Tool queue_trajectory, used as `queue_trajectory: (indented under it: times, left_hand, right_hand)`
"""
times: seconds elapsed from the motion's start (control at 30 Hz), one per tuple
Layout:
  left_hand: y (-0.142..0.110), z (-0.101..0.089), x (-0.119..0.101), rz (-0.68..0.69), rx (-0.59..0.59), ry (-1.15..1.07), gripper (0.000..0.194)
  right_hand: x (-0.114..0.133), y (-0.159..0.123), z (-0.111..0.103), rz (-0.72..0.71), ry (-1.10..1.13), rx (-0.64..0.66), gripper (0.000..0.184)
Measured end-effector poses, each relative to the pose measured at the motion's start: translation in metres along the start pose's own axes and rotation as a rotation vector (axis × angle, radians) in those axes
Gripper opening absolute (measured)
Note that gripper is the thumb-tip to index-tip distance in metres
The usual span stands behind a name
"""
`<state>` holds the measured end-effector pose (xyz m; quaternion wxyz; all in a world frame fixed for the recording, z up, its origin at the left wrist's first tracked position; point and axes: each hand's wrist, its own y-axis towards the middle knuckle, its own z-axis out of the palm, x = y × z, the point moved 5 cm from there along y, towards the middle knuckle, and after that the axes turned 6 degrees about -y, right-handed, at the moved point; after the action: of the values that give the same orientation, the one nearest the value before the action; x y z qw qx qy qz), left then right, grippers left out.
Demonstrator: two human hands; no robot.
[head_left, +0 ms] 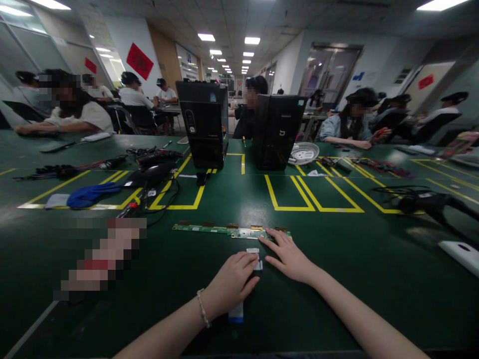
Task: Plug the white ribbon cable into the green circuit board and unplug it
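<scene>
A white flat ribbon cable with a blue end lies on the green table, passing beneath my left hand. The fingers of that hand are together and curled down on the cable, with the thumb apart below them; its middle stretch is hidden. My right hand is open, fingers spread, its fingertips resting on a narrow green circuit board. Another thin green board strip extends leftward from it, with brown tabs along the far edge.
Two black computer towers stand at the table's far side, with a white basket beside one. A blue glove and black cables lie left. More black cables and a white device lie right. Several people sit beyond.
</scene>
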<state>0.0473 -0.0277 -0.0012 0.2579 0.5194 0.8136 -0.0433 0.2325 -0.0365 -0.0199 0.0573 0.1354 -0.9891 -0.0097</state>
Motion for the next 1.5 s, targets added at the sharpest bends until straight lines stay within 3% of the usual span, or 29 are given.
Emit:
queue_trajectory:
  times: [0.37,0.77,1.5]
  left_hand:
    - [0.0,0.0,0.004,-0.007,0.015,0.065,0.044]
    - [0.002,0.001,0.01,-0.02,0.041,0.116,0.06]
    - [0.001,0.006,0.007,0.0,0.07,0.127,0.059]
  right_hand:
    - [-0.001,0.0,-0.004,-0.033,0.011,0.004,0.059]
    - [-0.002,0.003,-0.003,-0.043,-0.003,-0.025,0.058]
    - [0.002,-0.008,0.001,-0.083,0.006,-0.051,0.056]
